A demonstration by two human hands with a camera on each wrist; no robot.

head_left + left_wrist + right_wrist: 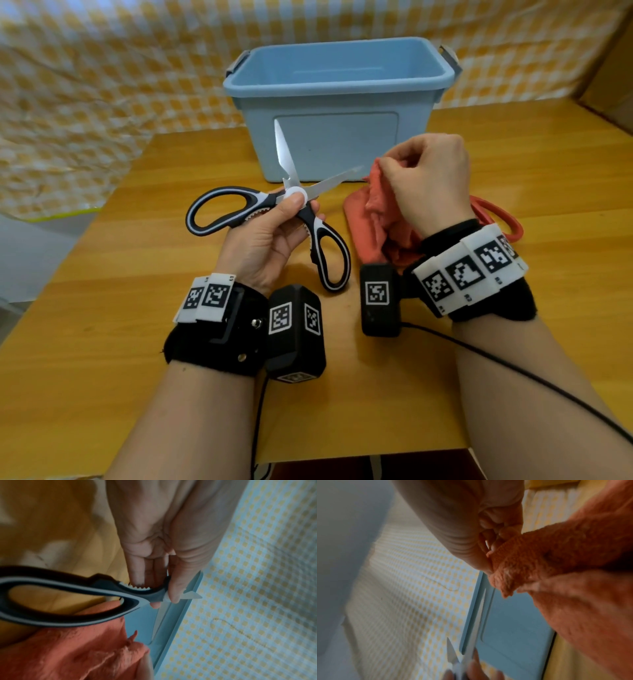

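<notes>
My left hand (291, 212) pinches a pair of black-and-white kitchen scissors (263, 209) at the pivot, thumb on the white rivet, fingers underneath. The blades stand wide apart, one pointing up in front of the bin, the other toward the cloth. In the left wrist view the scissors (68, 599) cross below the fingers (173, 585). My right hand (421, 185) grips an orange cloth (376, 212) bunched in its curled fingers, lifted off the table; the cloth (556, 555) fills the right wrist view. The cloth's raised edge is just right of the lower blade tip.
A light blue plastic bin (335, 113) with latch handles stands behind both hands on the wooden table (137, 308). An orange looped handle (496, 212) lies behind my right wrist. A yellow checked cloth (102, 85) hangs at the back. A black cable (513, 373) trails over my right forearm.
</notes>
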